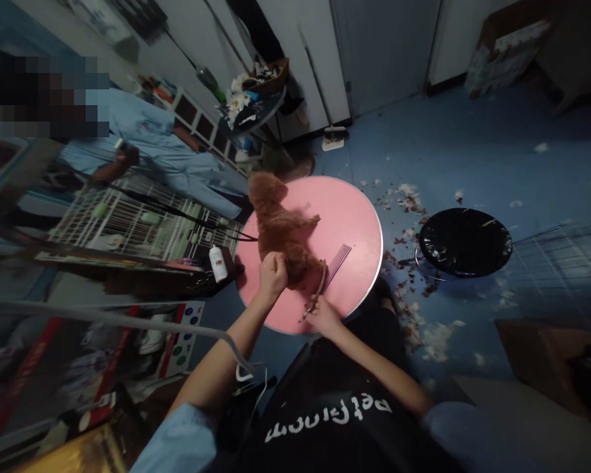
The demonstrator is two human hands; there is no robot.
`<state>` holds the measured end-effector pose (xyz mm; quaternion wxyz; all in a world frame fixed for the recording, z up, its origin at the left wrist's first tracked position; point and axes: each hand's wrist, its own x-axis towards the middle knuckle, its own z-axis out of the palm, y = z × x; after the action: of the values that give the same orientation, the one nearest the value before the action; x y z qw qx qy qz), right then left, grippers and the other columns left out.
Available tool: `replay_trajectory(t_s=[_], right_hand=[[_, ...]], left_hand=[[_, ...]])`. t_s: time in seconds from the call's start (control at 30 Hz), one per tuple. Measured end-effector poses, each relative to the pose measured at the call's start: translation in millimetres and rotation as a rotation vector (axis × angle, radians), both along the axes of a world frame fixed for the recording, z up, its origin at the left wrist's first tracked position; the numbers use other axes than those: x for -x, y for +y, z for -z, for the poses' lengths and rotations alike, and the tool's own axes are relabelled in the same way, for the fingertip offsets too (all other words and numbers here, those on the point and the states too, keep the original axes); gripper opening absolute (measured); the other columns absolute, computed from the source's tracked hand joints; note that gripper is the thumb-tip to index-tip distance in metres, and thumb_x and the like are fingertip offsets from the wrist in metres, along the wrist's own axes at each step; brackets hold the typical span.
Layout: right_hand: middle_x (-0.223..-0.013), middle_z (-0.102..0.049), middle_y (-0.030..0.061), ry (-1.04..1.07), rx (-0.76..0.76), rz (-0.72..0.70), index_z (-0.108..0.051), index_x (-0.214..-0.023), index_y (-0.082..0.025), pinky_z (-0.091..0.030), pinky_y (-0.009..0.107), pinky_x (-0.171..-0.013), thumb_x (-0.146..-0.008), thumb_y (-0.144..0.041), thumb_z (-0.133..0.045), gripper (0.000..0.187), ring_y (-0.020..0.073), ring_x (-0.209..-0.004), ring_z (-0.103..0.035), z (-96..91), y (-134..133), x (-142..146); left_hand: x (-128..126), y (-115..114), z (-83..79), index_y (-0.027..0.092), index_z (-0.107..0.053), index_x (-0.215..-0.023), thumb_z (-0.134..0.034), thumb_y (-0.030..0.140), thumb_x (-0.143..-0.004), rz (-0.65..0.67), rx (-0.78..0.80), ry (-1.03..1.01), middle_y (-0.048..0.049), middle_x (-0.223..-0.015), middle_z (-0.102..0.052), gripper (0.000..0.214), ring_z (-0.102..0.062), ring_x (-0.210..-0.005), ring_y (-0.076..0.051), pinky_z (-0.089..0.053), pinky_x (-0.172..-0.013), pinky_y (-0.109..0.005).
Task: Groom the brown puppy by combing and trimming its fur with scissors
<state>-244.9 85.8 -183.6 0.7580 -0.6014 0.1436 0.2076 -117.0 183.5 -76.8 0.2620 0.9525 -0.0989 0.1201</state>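
A small brown curly dog (pixel 282 226) stands on a round pink table (pixel 354 223), facing away from me. My left hand (pixel 272 274) is closed on the dog's rear, near its hind leg or tail. My right hand (pixel 323 316) grips a pair of scissors (pixel 315 295) whose blades point up along the dog's hindquarters. A purple comb (pixel 338 264) lies flat on the pink table just right of the dog. A dark leash (pixel 177 211) runs from the dog's neck to the left.
Another person in a light blue shirt (pixel 152 144) stands at the left behind a white wire cage (pixel 128 223). A white bottle (pixel 218 263) sits by the table's left edge. A black-lined bin (pixel 465 242) stands right of the table, with fur clippings (pixel 414 309) scattered over the blue floor.
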Motion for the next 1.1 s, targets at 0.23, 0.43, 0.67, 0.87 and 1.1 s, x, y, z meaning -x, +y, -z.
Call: replay_trajectory(t_s=[0.23, 0.43, 0.67, 0.87, 1.1], right_hand=[[-0.102, -0.069, 0.01, -0.221, 0.291, -0.068, -0.057, -0.103, -0.018, -0.053, 0.037, -0.085, -0.072, -0.021, -0.072, 0.035, 0.0252, -0.098, -0.067, -32.3, 34.7, -3.0], [-0.106, -0.069, 0.0104, -0.234, 0.348, -0.114, -0.053, -0.114, -0.018, -0.053, 0.035, -0.084, -0.076, -0.015, -0.066, 0.04, 0.0246, -0.101, -0.066, -21.0, 36.3, -7.2], [-0.11, -0.067, 0.0108, -0.236, 0.436, -0.171, -0.048, -0.119, -0.019, -0.052, 0.033, -0.081, -0.078, -0.01, -0.061, 0.044, 0.0226, -0.1, -0.066, -11.6, 33.1, -10.6], [-0.108, -0.068, 0.014, -0.197, 0.504, -0.248, -0.049, -0.112, -0.017, -0.05, 0.033, -0.079, -0.081, -0.01, -0.057, 0.033, 0.0242, -0.098, -0.067, -9.8, 25.5, -16.9], [-0.108, -0.068, 0.0106, -0.214, 0.482, -0.201, -0.048, -0.11, -0.019, -0.05, 0.032, -0.083, -0.08, -0.012, -0.059, 0.032, 0.0222, -0.101, -0.066, -7.9, 34.3, -12.5]], left_hand=[[3.5, -3.1, -3.0, 0.021, -0.051, -0.067, -0.036, 0.032, -0.091, -0.041, 0.037, 0.029, -0.0038, -0.066, -0.058, 0.032, -0.054, -0.063, -0.016, -0.04, -0.062, -0.029], [5.9, -3.0, -4.0, 0.021, -0.051, -0.066, -0.036, 0.033, -0.092, -0.043, 0.056, 0.045, -0.0039, -0.067, -0.058, 0.033, -0.055, -0.065, -0.016, -0.041, -0.063, -0.029], [6.8, -1.2, -2.3, 0.021, -0.052, -0.067, -0.037, 0.032, -0.092, -0.047, 0.089, 0.048, -0.0048, -0.067, -0.059, 0.032, -0.056, -0.066, -0.017, -0.042, -0.064, -0.03], [7.0, 0.3, -2.5, 0.021, -0.052, -0.067, -0.036, 0.032, -0.091, -0.048, 0.088, 0.049, -0.005, -0.068, -0.059, 0.032, -0.056, -0.066, -0.017, -0.042, -0.064, -0.03], [7.2, -1.6, -5.2, 0.021, -0.051, -0.065, -0.036, 0.033, -0.092, -0.06, 0.07, 0.074, -0.0041, -0.067, -0.058, 0.033, -0.055, -0.066, -0.017, -0.041, -0.064, -0.03]])
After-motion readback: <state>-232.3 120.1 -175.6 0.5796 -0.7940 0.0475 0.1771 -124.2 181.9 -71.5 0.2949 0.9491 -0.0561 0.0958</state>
